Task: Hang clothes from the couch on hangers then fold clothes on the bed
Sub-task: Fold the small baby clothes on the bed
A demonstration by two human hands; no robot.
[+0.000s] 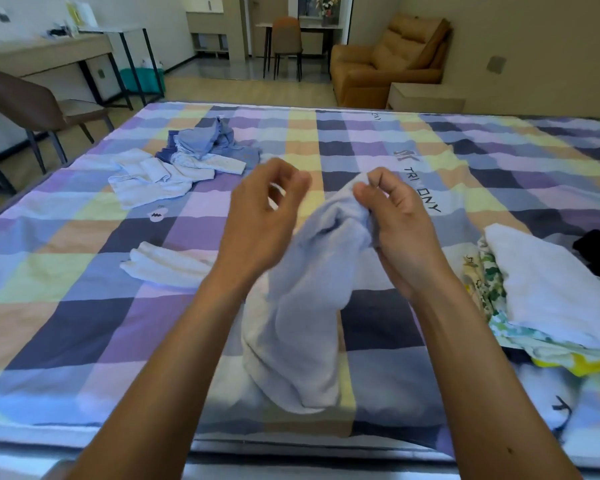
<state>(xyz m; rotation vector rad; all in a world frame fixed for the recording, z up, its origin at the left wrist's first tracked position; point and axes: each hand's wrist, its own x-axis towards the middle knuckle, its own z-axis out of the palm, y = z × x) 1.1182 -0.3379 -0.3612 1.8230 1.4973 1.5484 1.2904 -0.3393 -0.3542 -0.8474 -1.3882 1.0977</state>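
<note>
Both arms are recorded in the head view. The left forearm (174, 358) and right forearm (482, 368) are bare up to the lower frame edge, where anything worn higher up is cut off. The left hand (267, 209) and right hand (395, 220) are bare. One small dark spot (509, 450) is noted on the right forearm. The left fingertips (286, 180) are blurred.

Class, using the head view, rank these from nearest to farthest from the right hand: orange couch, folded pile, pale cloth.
1. pale cloth: pinched in the right hand itself.
2. folded pile: on the bed, to the right.
3. orange couch: across the room, beyond the bed.
</note>
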